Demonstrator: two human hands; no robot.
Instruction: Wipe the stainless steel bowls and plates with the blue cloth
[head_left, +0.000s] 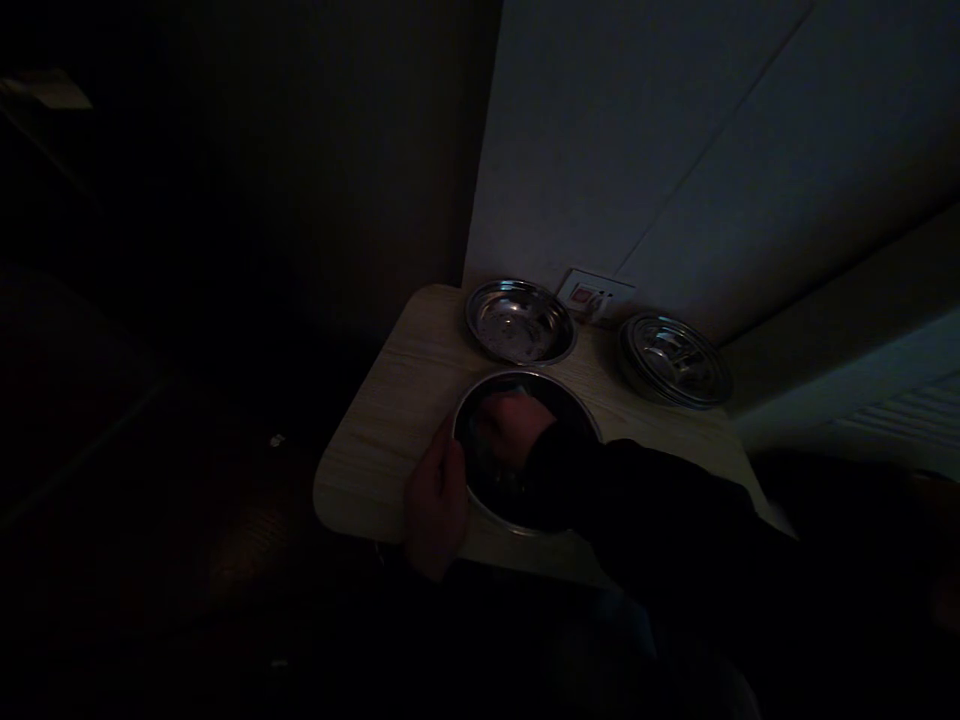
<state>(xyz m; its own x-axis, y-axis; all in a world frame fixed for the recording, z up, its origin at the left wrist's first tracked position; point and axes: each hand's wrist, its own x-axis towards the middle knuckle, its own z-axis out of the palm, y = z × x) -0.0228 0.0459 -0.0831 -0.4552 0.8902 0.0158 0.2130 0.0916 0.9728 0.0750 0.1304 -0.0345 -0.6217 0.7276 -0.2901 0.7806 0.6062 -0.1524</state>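
Observation:
A round metal bowl point(517, 531) with a dark inside stands near the front of a pale wood-grain table point(375, 440). My left hand point(436, 505) grips its left rim, the thumb lying along the edge. Inside the bowl is my right hand point(517, 425), its fingers curled down; a dark sleeve crosses the bowl's right side. A faint pale, shiny patch shows by the curled fingers, too dim to name. What lies at the bottom of the bowl is mostly hidden by the hand and the dark.
Behind it stands a shallow steel bowl point(517, 325) with specks inside. A stack of steel bowls point(675, 360) sits at the back right. A wall socket point(595, 297) is just above the table's back edge. A small white scrap point(277, 440) lies on the dark floor.

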